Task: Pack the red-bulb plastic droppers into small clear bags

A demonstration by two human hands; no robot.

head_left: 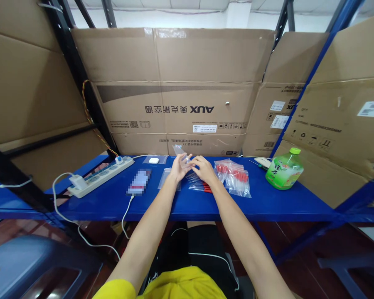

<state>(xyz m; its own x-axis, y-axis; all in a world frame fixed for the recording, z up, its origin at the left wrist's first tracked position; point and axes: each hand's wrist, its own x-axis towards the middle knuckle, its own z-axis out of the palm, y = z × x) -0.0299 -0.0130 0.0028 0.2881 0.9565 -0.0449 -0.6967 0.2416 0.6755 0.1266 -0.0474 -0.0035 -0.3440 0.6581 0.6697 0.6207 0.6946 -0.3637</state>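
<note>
My left hand [178,167] is closed on a small clear plastic bag [177,148], which sticks up above its fingers. Against the left fingertips, my right hand [203,168] pinches at what looks like the bag's edge; the exact grip is too small to see clearly. Beneath my right wrist lie loose thin pieces with red handles [207,187], partly hidden by the arm. More flat clear bags [164,179] lie beside my left wrist. To the right of my right hand are filled clear bags [239,182] containing several red-ended pieces.
On the blue table [255,207] a phone [139,182] is plugged into a white cable. A power strip [102,176] and a white case [153,160] are at the left. A green bottle [284,171] stands right. Cardboard panels [187,58] wall the back and sides.
</note>
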